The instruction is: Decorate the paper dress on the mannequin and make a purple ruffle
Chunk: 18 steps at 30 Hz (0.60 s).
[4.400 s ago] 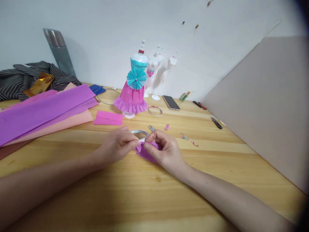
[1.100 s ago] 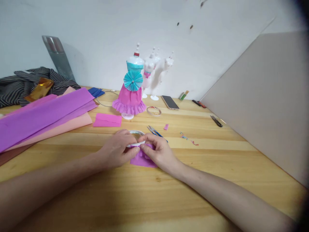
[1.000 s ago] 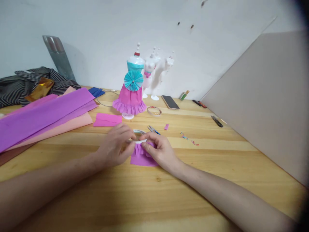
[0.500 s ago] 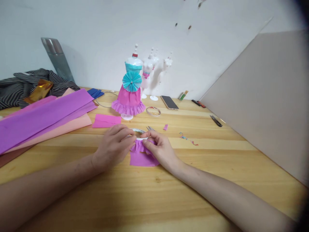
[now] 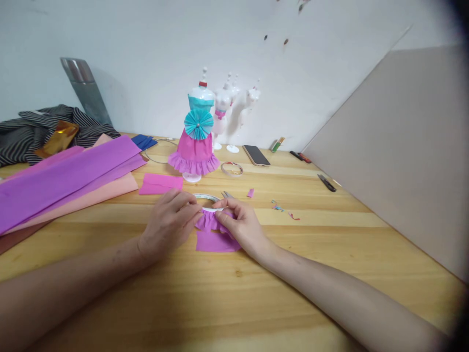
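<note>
A small piece of purple crepe paper (image 5: 214, 239) lies on the wooden table (image 5: 256, 293), its top edge gathered into pleats. My left hand (image 5: 169, 226) pinches the pleated edge from the left, fingers pressed together. My right hand (image 5: 240, 226) pinches the same edge from the right. A roll of tape (image 5: 207, 198) lies just behind my fingers, partly hidden, with scissors (image 5: 226, 194) beside it.
A small mannequin in a pink and teal paper dress (image 5: 196, 142) stands behind, with two bare mannequins (image 5: 229, 110). Purple and peach paper sheets (image 5: 66, 176) lie left, a pink piece (image 5: 160, 183), a bracelet (image 5: 232, 168), a phone (image 5: 256, 155), a grey board (image 5: 403, 146) right.
The paper has been set flatter on the table. More pleats show along its top edge, and both hands have shifted slightly along that edge.
</note>
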Tool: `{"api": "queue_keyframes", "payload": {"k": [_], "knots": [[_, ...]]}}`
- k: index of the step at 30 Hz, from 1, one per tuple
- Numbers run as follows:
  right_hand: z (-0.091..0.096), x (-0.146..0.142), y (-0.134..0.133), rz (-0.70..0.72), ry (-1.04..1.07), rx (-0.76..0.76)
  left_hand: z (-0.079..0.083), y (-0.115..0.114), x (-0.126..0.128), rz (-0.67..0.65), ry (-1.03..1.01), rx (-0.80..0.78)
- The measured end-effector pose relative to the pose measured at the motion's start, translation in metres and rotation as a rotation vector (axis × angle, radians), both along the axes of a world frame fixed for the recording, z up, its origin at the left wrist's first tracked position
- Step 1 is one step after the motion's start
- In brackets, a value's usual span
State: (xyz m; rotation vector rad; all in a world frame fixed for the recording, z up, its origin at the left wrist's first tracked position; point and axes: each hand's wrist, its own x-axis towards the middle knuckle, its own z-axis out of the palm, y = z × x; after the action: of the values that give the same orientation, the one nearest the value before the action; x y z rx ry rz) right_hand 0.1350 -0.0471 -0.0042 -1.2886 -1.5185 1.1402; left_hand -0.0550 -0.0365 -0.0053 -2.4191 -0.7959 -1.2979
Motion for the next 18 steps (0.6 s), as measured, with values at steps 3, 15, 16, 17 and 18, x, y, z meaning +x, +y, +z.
{"api": "queue_keyframes", "payload": {"k": [3, 15, 16, 17, 18], "knots": [[0.0002, -0.0012, -0.0003, 0.004, 0.033, -0.016, -0.0022, -0.0009, -0.0006, 0.013, 0.031, 0.032], [-0.0001, -0.0027, -0.0008, 0.002, 0.052, -0.04, -0.0006, -0.0022, 0.0014, -0.072, 0.069, 0.023], [-0.0005, -0.0023, -0.0005, 0.003, 0.048, -0.036, -0.0002, -0.0025, 0.0015, -0.079, 0.075, 0.018], [-0.0009, -0.0018, -0.0002, 0.002, 0.044, -0.031, -0.0002, -0.0028, 0.0016, -0.079, 0.068, 0.008], [-0.0011, -0.0015, 0.0001, 0.0, 0.041, -0.027, -0.0005, -0.0028, 0.0017, -0.069, 0.051, -0.008]]}}
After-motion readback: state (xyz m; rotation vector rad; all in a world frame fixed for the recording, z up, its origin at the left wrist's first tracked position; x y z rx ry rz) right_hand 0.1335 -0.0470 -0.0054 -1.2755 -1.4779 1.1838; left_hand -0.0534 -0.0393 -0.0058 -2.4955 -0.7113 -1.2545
